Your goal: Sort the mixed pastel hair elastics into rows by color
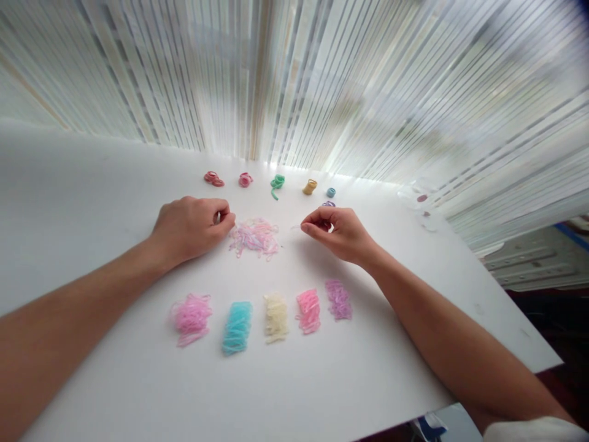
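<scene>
A loose, tangled pile of pale pink, white and lilac rubber bands [255, 236] lies between my hands. My left hand [196, 227] is closed in a pinch at the pile's left edge; what its fingertips hold, if anything, cannot be made out. To the right of the pile, my right hand [338, 233] pinches a thin, pale rubber band [295, 228] that pokes out from the fingertips. Nearer to me is a row of sorted bands: pink bands [192, 319], turquoise bands [237, 328], cream bands [276, 317], bright pink bands [308, 311] and purple bands [338, 300].
Along the back of the white table [294, 380] sit small coils: red [213, 178], pink-red [245, 179], green [277, 182], gold [310, 186] and blue [331, 192]. A purple coil [328, 204] is partly behind my right hand. String curtains [257, 80] hang behind; clear plastic [416, 196] lies far right.
</scene>
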`<state>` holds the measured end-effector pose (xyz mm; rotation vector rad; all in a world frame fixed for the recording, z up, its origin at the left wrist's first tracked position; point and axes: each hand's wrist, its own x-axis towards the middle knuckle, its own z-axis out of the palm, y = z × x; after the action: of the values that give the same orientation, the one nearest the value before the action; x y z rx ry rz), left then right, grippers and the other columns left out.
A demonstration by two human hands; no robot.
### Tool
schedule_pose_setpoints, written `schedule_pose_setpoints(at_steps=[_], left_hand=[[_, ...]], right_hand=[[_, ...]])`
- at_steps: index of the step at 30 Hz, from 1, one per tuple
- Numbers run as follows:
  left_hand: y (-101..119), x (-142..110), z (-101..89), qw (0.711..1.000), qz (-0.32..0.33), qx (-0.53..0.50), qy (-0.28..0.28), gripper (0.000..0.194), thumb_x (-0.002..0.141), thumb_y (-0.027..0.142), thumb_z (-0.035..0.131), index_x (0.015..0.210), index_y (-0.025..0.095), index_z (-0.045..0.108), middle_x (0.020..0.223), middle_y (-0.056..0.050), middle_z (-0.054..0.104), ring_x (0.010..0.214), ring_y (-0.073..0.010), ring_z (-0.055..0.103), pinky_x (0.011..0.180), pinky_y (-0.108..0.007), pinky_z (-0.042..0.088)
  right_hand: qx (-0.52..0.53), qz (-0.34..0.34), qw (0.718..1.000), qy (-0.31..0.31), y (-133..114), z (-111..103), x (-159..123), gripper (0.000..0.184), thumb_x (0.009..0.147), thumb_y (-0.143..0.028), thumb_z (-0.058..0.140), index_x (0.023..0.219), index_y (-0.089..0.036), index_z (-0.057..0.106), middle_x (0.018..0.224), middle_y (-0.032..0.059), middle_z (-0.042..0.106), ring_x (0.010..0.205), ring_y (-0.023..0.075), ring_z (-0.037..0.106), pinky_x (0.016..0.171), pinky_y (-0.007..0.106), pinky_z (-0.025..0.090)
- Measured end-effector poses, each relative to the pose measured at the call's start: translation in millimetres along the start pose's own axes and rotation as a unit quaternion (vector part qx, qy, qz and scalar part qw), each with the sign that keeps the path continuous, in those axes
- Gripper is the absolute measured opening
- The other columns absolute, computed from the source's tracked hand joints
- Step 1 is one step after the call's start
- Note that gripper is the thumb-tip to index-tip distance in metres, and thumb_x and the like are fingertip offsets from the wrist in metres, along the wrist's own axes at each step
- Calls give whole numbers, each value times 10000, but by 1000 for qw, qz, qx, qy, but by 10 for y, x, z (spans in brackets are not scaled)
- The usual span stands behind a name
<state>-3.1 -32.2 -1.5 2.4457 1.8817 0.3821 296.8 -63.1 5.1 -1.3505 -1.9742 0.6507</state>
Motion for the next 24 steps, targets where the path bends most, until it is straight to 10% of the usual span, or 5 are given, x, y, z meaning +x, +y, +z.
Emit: schedule_pose_setpoints(at_steps=[16,24], left_hand=[[8,20,-27,999,-18,21,-28,408,912,532,421,872,252,716,897,-83,773,835,-285,686,694,-346,367],[42,16,-54,999,-18,36,-28,389,936,510,398,835,235,654,819,-67,693,745,-240,599,658,-347,279]], right_hand=[[77,45,996,25,-39,-530,-554,118,796,-273,809,749,-170,775,621,1,635,599,113,477,563,282,371],[60,58,991,-100,48,-493,-725,83,809,-197,772,728,-180,767,651,8,662,605,112,496,575,272,394]])
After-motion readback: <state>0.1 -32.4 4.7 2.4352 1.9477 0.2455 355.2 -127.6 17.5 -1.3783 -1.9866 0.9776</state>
